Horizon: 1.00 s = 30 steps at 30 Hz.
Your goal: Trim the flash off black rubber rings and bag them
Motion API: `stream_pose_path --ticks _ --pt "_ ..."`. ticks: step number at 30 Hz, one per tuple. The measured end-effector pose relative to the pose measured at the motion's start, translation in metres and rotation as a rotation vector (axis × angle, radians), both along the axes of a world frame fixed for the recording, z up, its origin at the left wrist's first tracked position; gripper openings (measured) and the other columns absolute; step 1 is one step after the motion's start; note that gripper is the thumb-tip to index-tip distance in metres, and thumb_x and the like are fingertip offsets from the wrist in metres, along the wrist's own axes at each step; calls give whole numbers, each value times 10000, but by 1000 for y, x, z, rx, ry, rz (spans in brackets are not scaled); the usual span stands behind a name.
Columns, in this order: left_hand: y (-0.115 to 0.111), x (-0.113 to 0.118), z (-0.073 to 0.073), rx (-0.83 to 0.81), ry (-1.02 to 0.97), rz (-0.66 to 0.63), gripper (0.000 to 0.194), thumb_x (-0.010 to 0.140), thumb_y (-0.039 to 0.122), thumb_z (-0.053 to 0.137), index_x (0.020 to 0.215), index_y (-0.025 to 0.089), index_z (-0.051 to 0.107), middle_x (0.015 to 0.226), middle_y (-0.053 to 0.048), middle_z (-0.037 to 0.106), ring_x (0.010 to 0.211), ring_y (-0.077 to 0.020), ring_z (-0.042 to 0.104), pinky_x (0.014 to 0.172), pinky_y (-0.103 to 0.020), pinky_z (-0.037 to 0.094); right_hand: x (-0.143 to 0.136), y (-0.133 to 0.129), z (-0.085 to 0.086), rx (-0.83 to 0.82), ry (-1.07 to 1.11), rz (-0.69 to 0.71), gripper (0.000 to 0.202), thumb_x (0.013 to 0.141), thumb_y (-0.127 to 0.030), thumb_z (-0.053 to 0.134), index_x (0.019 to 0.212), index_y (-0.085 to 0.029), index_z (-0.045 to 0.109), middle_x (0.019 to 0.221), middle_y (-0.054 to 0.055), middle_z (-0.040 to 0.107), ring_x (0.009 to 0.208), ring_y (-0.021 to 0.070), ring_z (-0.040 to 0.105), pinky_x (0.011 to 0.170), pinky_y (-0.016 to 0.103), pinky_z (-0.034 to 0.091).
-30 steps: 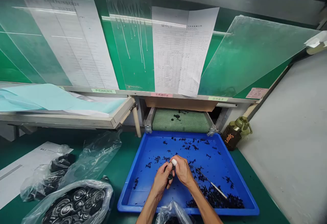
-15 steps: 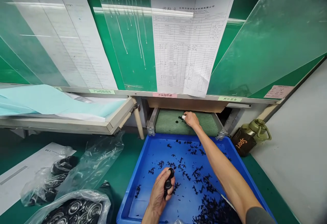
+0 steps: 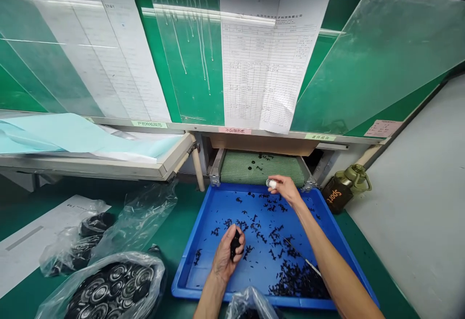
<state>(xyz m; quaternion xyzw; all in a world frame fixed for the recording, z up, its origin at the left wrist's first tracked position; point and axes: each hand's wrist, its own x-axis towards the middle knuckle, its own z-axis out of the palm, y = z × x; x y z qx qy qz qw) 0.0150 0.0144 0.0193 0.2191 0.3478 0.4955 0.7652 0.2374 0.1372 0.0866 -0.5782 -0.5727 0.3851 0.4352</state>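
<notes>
My left hand is closed around glossy black round parts, above the near middle of a shallow blue tray. Its fingers hide how many there are. My right hand pinches a small white piece with a greyish end, over the tray's far rim by the belt. Loose black scraps are scattered across the tray and heaped at its near right. Beyond the tray, a green ribbed conveyor belt carries a few small black bits.
An open plastic bag of black round parts stands at left, with a smaller bag behind. A thin rod lies in the tray. At right stands a bottle. A shelf juts out at left.
My right hand has drawn back from the belt towards me, still pinching the white piece. My left hand keeps its grip on the black parts, now turned more inward. The view has shifted slightly.
</notes>
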Motion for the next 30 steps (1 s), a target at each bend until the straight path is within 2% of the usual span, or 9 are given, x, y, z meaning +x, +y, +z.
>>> stream_pose_path --ticks 5,9,12,17,22,26,30 --pt "-6 11 1 109 256 -184 352 733 489 617 836 162 536 583 49 484 379 -25 361 306 -130 172 -36 -95 -43 -64 87 66 278 680 -185 533 921 -137 662 678 24 653 573 156 640 493 261 519" --pt "-13 19 2 198 369 -227 402 732 554 575 800 160 530 588 47 489 383 -35 375 310 -145 219 -60 -134 -60 -43 101 51 241 684 -194 536 880 -142 667 603 -3 622 514 131 588 480 243 475" --pt "-17 19 2 201 410 -230 412 722 563 577 801 162 533 573 51 484 377 -41 376 310 -151 214 -65 -143 -63 -29 110 45 215 690 -213 548 857 -142 663 582 -12 607 494 121 561 479 235 444" --pt "-18 18 2 198 406 -222 390 694 538 624 741 161 538 570 42 506 395 -45 404 328 -155 236 -65 -141 -70 -67 143 28 174 756 -309 525 764 -151 598 493 -37 535 447 107 520 456 220 415" --pt "-15 17 1 145 408 -177 374 673 519 645 697 163 533 545 47 499 381 -45 391 328 -162 226 -63 -140 -77 -115 197 124 261 804 -421 474 813 -170 542 588 -12 581 538 131 597 523 249 494" --pt "-13 15 -1 100 410 -172 357 638 488 675 671 164 530 514 49 495 360 -43 382 326 -163 210 -60 -141 -75 -114 165 169 245 822 -374 422 911 -169 522 641 0 603 569 139 617 558 269 511" --pt "-13 18 0 92 402 -206 357 606 468 701 675 150 556 495 37 506 349 -48 395 320 -164 187 -60 -138 -71 -80 29 109 208 807 -293 405 924 -175 531 637 -6 588 542 135 573 527 255 460"
